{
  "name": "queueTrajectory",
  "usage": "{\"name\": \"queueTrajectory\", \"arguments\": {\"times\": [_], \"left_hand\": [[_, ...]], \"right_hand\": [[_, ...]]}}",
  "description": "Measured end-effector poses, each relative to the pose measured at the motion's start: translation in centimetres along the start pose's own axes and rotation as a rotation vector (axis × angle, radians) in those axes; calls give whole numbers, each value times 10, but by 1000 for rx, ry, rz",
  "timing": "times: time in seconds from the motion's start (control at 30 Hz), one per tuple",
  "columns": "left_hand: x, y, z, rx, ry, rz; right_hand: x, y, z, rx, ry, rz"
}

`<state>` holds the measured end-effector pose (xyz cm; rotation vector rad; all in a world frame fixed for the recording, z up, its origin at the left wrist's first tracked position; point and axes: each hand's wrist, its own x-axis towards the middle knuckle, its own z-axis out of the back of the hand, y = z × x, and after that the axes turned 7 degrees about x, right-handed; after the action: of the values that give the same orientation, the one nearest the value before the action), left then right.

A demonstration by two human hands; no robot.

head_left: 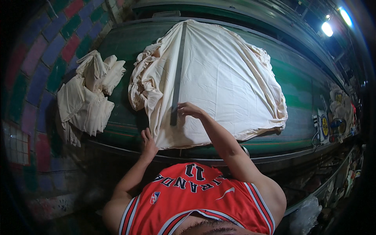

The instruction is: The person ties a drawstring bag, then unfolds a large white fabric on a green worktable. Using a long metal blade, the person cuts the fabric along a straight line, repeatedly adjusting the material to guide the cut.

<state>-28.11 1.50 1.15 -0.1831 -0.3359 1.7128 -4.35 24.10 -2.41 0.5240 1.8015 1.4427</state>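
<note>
A large sheet of cream fabric (223,82) lies spread out, with bunched folds along its left and right sides. Down its left part runs a long grey straight strip (180,66), like a ruler, from the far edge almost to the near edge. My right hand (190,109) is over the fabric at the strip's near end, its fingers pinched together by the strip's right edge; what they hold, if anything, is too small to make out. My left hand (149,145) rests at the fabric's near left corner, fingers stretched out and a little apart, thumb hidden.
The fabric covers part of a long green table (297,98). A heap of folded cream cloth (88,98) sits at its left end, beside a painted brick wall (51,58). Cluttered items (333,117) stand at the right end. Crumpled clear plastic (305,213) lies at lower right.
</note>
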Motion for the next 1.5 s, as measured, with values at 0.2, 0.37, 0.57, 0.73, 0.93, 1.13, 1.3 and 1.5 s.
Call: {"name": "queueTrajectory", "arguments": {"times": [0.2,0.37,0.57,0.73,0.93,1.13,1.3,1.5], "left_hand": [[4,-17,7,38,22,-539],[-8,-36,-18,-79,279,-777],[26,-53,-37,-210,213,-352],[84,-77,-20,-509,-80,-304],[105,-96,3,-484,-85,-357],[86,-83,14,-505,8,-358],[87,-63,17,-490,182,-308],[82,-61,10,-377,416,-392]], "right_hand": [[-54,2,-6,-626,-3,178],[-161,-10,-2,-849,301,2],[-228,-20,-34,-745,-26,66],[-214,-42,-69,-757,-135,271],[-164,-62,-88,-1013,-193,391],[-196,-51,-90,-955,41,237],[-261,-20,-99,-618,290,167],[-254,-29,-104,-632,-75,97]]}}
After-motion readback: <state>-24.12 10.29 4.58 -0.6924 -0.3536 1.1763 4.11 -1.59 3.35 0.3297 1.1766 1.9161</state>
